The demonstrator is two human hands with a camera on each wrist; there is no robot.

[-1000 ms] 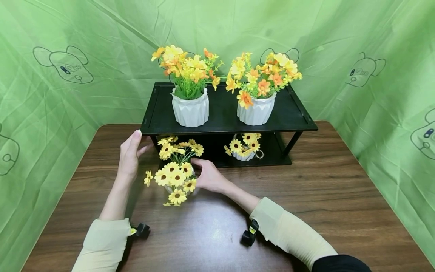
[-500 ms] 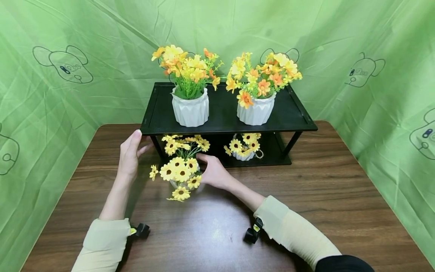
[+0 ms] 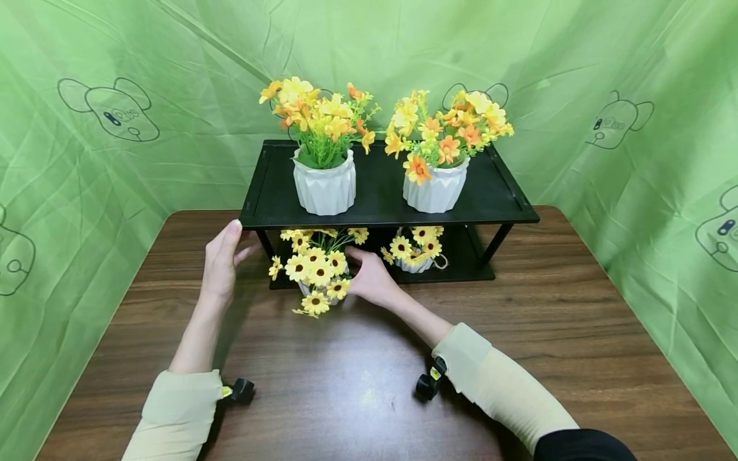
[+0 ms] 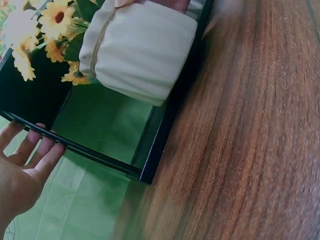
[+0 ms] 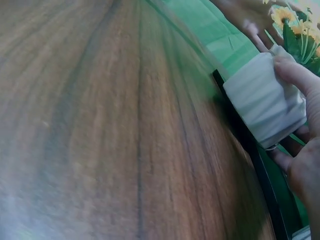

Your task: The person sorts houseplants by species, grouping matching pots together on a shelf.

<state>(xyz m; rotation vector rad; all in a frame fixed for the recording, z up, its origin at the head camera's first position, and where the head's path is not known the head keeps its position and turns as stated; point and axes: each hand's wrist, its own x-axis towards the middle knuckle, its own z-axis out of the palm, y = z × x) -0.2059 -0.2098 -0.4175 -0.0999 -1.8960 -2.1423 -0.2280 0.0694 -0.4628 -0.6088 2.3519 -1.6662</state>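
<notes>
My right hand (image 3: pixel 375 278) grips a white pot of yellow daisies (image 3: pixel 319 273) from its right side, thumb towards the front and fingers behind. In the left wrist view the white pot (image 4: pixel 145 50), with twine round its neck, overlaps the front rail of the lower tier. The right wrist view shows my thumb near the pot's rim. My left hand (image 3: pixel 221 262) holds the left front corner of the black two-tier shelf (image 3: pixel 380 205), thumb at the top edge. In the left wrist view its fingers (image 4: pixel 48 159) lie along the side post.
Two white pots of orange-yellow flowers (image 3: pixel 325 182) (image 3: pixel 435 186) stand on the top tier. A smaller pot of daisies (image 3: pixel 412 262) sits at the right of the lower tier. Green cloth (image 3: pixel 202 51) surrounds the wooden table (image 3: pixel 548 358).
My right hand has moved the daisy pot away from me and slightly right, in towards the lower tier. My left hand stays at the shelf corner.
</notes>
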